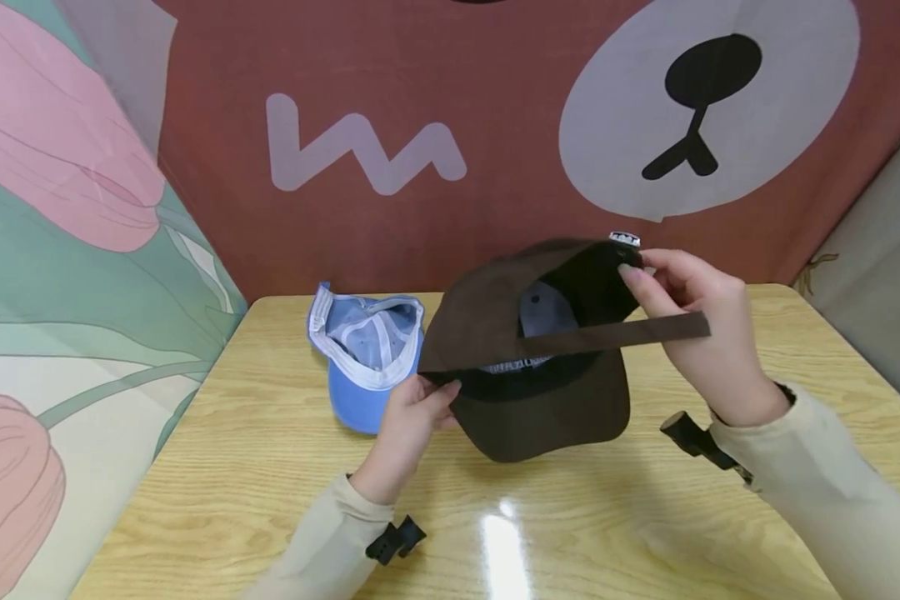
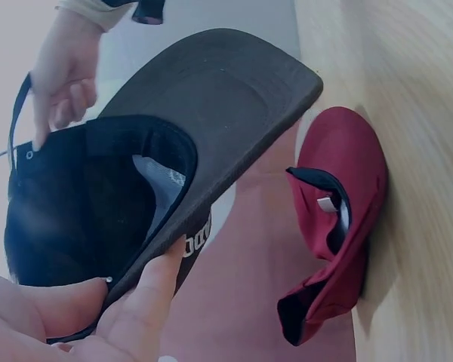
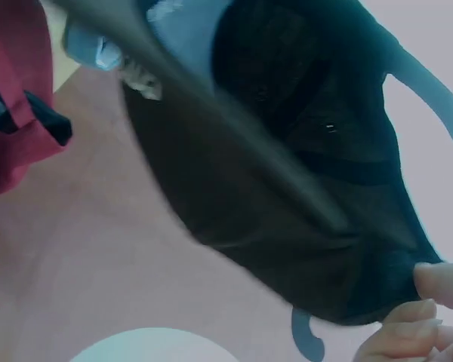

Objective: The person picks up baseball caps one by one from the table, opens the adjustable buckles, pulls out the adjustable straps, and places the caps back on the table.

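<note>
Both hands hold a dark brown baseball cap (image 1: 468, 312) above the table, its inside turned towards me and its brim pointing down. My left hand (image 1: 408, 421) pinches the cap's left edge near the brim, thumb on the inside. My right hand (image 1: 705, 333) pinches the opposite edge between thumb and fingers. A loose brown strap (image 1: 615, 335) reaches across the opening, its free end overlapping the right hand in the head view. Left of it, a blue cap (image 1: 356, 400) lies with its inside up. A red cap (image 2: 347, 173) shows in the left wrist view, hidden in the head view.
The wood-patterned table (image 1: 217, 467) lies under the hands. Behind it hangs a reddish-brown cloth (image 1: 360, 233) with a cartoon face. A flower-printed cloth (image 1: 105, 300) is on the left, a grey one (image 1: 877, 217) on the right.
</note>
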A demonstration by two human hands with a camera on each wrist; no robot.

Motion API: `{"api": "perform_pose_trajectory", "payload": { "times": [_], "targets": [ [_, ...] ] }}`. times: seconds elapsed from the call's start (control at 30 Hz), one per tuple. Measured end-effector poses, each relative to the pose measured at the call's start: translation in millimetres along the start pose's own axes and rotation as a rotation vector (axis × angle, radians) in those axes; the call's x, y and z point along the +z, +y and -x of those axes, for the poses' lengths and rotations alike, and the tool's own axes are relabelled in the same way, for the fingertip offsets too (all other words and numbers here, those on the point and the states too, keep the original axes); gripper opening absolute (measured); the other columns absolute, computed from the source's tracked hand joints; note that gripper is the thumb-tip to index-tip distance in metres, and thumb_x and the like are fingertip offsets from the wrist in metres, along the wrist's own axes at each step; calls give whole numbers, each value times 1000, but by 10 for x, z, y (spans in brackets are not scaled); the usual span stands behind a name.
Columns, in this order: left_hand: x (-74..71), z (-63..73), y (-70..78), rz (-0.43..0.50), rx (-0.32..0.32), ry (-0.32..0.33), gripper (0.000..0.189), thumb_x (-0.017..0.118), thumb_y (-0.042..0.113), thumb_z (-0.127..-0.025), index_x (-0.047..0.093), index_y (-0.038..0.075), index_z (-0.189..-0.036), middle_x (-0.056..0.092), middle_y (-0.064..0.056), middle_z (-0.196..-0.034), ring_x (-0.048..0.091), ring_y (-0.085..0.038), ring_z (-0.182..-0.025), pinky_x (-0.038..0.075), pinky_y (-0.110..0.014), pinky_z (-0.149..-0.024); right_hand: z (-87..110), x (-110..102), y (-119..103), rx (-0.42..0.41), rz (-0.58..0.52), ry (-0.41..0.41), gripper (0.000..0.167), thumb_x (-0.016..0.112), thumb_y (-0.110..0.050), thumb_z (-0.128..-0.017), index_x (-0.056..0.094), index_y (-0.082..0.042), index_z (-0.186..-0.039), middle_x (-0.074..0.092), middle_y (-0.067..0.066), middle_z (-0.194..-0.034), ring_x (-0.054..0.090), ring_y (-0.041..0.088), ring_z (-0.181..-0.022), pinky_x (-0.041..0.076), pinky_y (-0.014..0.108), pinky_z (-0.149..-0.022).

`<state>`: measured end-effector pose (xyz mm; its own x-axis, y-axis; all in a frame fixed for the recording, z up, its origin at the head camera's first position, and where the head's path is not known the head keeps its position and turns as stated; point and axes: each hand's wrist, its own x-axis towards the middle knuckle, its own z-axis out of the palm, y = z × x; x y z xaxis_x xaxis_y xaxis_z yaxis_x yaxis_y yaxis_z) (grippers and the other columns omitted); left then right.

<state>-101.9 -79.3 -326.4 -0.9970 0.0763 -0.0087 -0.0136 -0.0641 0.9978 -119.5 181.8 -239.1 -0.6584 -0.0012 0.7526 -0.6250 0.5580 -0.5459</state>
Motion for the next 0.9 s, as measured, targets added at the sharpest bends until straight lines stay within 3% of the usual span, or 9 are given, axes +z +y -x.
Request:
{"api": "perform_pose_trajectory", "payload": {
  "times": [0.2,0.53,0.73,0.9],
  "targets": [
    [9,31,53,32,6,26,15,53,-1,-95,56,-12,-105,66,-8,-83,64,-10,-64,55,-28,-66,120,-38,107,59,57,-77,31,71,0,-86,64,5,-116,51,-9,-61,42,1,-51,32,18,-51],
    [13,88,90,71,23,20,18,53,0,-95,54,-12,-109,67,-10,-87,65,-9,-65,54,-26,-65,453,-37,239,189,36,-238,27,68,5,-87,65,4,-113,58,0,-71,47,9,-53,36,22,-46],
    [10,89,82,81,28,21,19,52,-1,-95,54,-13,-110,68,-11,-89,65,-9,-65,54,-25,-65,639,-4,293,221,47,-296,14,70,-6,-89,66,-2,-102,53,-1,-69,44,11,-53,34,24,-47],
    [8,90,90,80,31,19,19,53,0,-96,54,-13,-109,68,-10,-88,65,-9,-65,54,-25,-65,752,15,333,272,6,-360,11,67,-10,-92,65,-3,-101,54,-1,-67,48,12,-54,39,25,-49]
  ]
}}
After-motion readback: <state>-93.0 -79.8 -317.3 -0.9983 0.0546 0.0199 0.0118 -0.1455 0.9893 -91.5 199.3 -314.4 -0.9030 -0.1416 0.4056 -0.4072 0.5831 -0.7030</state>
